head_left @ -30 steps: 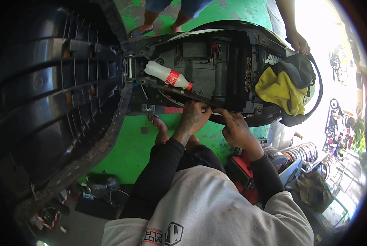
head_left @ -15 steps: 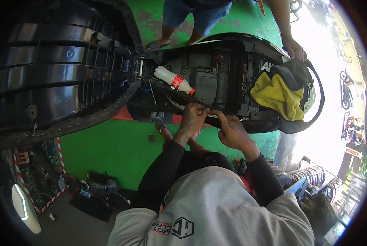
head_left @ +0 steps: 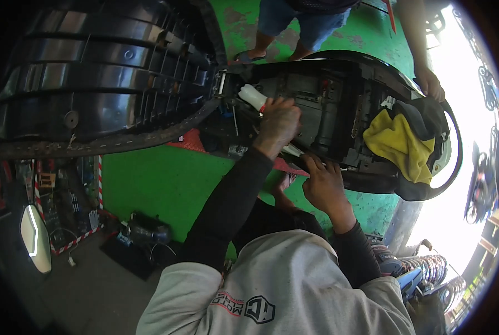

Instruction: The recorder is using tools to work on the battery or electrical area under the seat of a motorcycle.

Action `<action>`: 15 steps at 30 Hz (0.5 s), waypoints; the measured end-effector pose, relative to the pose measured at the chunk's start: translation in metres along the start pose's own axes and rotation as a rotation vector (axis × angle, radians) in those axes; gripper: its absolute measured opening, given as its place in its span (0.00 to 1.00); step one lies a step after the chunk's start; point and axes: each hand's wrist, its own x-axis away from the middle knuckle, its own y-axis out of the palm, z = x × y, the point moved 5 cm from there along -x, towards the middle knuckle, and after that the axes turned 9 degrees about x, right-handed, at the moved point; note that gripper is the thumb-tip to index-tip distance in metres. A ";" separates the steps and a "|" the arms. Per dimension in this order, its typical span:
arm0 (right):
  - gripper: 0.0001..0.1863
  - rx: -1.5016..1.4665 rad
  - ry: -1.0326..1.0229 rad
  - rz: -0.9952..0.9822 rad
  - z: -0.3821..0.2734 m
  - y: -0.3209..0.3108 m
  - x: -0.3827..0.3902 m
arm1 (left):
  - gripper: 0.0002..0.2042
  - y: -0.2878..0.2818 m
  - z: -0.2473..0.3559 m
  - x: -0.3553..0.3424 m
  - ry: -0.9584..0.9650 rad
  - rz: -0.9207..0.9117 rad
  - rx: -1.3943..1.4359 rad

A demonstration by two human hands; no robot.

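A scooter body (head_left: 316,125) lies across the view with its seat raised. Inside its open compartment is a white plastic bottle with a red label (head_left: 253,96). My left hand (head_left: 280,125) is over the bottle's capped end, its fingers curled downward and slightly blurred. What they hold, if anything, is hidden. At the compartment's near side, my right hand (head_left: 323,181) has bent fingers closed over the edge of the scooter's side panel (head_left: 294,151). A yellow cloth (head_left: 400,145) is draped over the tail, beyond my right hand.
The raised seat's black underside (head_left: 93,84) fills the upper left. Across the scooter stands another person, whose hand (head_left: 430,84) rests near the grab rail (head_left: 457,134). A tool tray (head_left: 60,206) with striped edging is at lower left. The floor (head_left: 154,184) is painted green.
My left hand has left the side panel and moved up over the bottle's capped end. My right hand stays at the panel, its index finger now bent. The whole view has shifted.
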 end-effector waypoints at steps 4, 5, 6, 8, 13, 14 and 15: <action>0.34 0.111 -0.010 -0.011 -0.010 -0.001 0.007 | 0.12 0.000 0.008 -0.005 -0.015 0.097 0.094; 0.34 0.099 -0.001 -0.026 -0.006 -0.001 0.009 | 0.12 -0.004 0.010 0.000 -0.109 0.101 0.215; 0.34 0.089 0.011 -0.035 -0.005 -0.003 0.011 | 0.11 -0.011 0.006 0.016 -0.094 0.264 0.379; 0.33 0.026 0.034 -0.026 -0.008 -0.017 0.021 | 0.09 -0.021 -0.014 0.064 -0.108 0.549 0.586; 0.27 -0.211 0.046 -0.095 -0.024 -0.036 0.045 | 0.09 0.080 -0.172 0.178 -0.758 0.643 0.835; 0.26 -0.215 0.005 -0.107 -0.032 -0.036 0.048 | 0.09 0.101 -0.213 0.194 -0.790 0.654 0.874; 0.26 -0.182 0.076 -0.089 -0.025 -0.030 0.055 | 0.10 0.127 -0.231 0.191 -0.780 0.537 0.842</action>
